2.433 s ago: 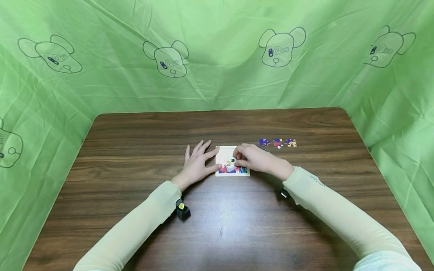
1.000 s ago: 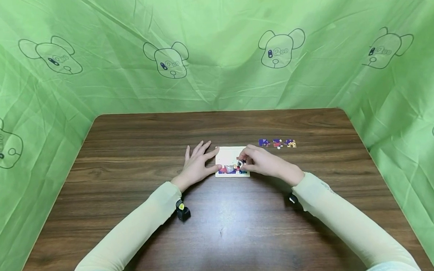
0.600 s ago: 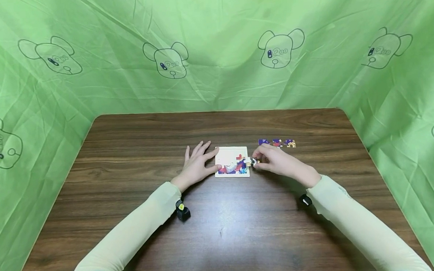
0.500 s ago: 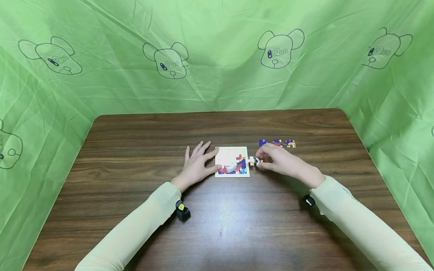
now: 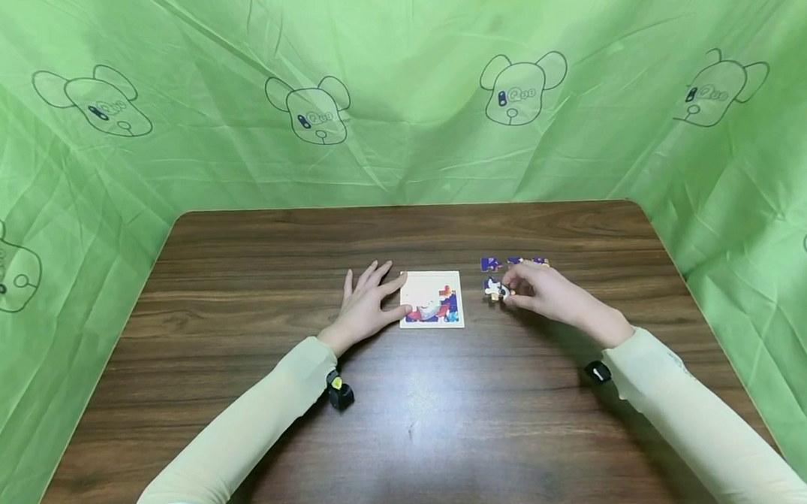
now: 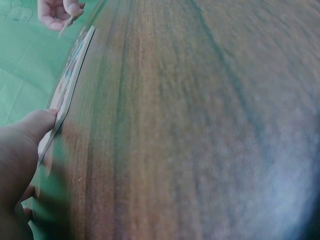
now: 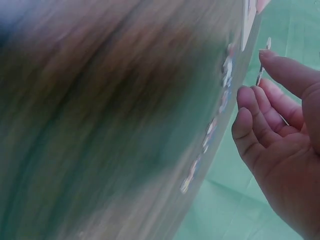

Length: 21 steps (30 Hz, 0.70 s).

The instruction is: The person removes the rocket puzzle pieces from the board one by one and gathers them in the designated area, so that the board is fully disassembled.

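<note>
In the head view a square puzzle board (image 5: 421, 285) with a pale bare upper part has coloured pieces along its bottom and right side. My left hand (image 5: 365, 310) rests at its left edge, fingers spread, with the thumb touching the board. To the right of the board my right hand (image 5: 554, 290) pinches a white and black puzzle piece (image 5: 496, 288) between thumb and fingers. The right wrist view shows this piece (image 7: 260, 72) edge-on, raised off the table, in the right hand (image 7: 285, 130). The left thumb lies on the board (image 6: 67, 95) in the left wrist view.
Several loose puzzle pieces lie on the brown wooden table (image 5: 410, 402) behind the right hand, one of them a purple piece (image 5: 490, 264). The right hand partly covers others. A green cloth (image 5: 399, 162) with printed bear heads surrounds the table.
My right hand has moved from over the board to the right, carrying the white and black piece off it. The board's inner area is more exposed. My left hand has stayed in place.
</note>
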Tool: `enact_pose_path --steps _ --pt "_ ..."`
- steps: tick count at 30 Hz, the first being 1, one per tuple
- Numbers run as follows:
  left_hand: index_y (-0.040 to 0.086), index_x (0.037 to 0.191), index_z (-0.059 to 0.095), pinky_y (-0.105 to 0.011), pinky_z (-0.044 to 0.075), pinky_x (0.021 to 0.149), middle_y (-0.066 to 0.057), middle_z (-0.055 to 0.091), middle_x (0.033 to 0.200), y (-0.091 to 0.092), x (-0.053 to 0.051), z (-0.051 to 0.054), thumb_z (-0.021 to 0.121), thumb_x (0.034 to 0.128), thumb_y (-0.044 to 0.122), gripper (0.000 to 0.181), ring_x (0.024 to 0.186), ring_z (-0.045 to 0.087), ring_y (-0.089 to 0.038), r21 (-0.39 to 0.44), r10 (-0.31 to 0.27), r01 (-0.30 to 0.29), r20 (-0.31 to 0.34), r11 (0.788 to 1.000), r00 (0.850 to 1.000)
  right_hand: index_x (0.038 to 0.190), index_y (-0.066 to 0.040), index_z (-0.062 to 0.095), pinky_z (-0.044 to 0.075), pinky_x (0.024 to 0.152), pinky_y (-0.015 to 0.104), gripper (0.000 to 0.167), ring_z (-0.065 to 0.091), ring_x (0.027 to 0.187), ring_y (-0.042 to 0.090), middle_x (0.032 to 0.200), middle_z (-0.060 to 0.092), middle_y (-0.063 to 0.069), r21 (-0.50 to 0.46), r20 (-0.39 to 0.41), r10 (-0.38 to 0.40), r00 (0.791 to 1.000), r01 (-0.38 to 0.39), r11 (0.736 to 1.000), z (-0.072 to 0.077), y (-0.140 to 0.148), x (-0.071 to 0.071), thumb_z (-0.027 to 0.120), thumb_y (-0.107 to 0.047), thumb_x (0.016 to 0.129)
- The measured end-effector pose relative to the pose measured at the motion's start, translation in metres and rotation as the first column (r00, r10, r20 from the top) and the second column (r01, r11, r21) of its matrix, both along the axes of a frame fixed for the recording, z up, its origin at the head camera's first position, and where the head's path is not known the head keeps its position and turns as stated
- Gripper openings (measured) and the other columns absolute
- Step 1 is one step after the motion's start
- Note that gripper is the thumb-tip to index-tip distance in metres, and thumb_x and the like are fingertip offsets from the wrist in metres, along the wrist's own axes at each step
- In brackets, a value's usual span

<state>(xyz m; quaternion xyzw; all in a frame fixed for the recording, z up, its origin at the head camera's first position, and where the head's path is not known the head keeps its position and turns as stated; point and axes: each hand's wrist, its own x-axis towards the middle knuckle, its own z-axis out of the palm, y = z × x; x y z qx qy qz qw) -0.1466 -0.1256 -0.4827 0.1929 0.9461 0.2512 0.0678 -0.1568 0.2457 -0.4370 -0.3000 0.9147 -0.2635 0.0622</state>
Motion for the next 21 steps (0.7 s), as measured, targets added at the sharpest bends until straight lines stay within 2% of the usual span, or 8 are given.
enact_pose_path --steps 3,12,21 --pt "0.028 0.159 0.046 -0.068 -0.007 0.122 -0.007 0.027 0.171 0.0 0.0 0.001 0.068 0.0973 0.055 0.071 0.161 0.012 -0.032 -0.001 0.001 -0.001 0.003 1.0 1.0 0.105 -0.001 0.069 0.055 0.083 0.046 0.024 0.066 0.091 0.024 0.097 0.069 0.008 0.008 -0.019 -0.01 1.0 0.01 1.0 -0.002 0.007 -0.001 0.083 -0.007 0.087" --pt "0.028 0.158 0.047 -0.069 -0.006 0.122 -0.007 0.028 0.171 0.0 0.001 0.001 0.068 0.0967 0.056 0.071 0.161 0.012 -0.032 0.007 0.002 -0.002 0.003 1.0 1.0 0.107 -0.002 0.069 0.053 0.078 0.042 0.022 0.062 0.087 0.022 0.095 0.063 0.007 0.055 -0.011 -0.054 0.998 0.055 0.997 -0.005 0.024 -0.002 0.081 -0.011 0.091" --pt "0.029 0.159 0.045 -0.069 -0.007 0.122 -0.007 0.027 0.172 -0.001 0.001 0.001 0.067 0.0972 0.057 0.071 0.161 0.011 -0.031 0.003 -0.003 0.003 0.008 1.0 1.0 0.105 -0.001 0.07 0.049 0.072 0.039 0.019 0.056 0.082 0.02 0.09 0.06 0.006 0.071 -0.011 -0.061 0.998 0.061 0.996 -0.012 0.033 -0.008 0.08 -0.009 0.092"
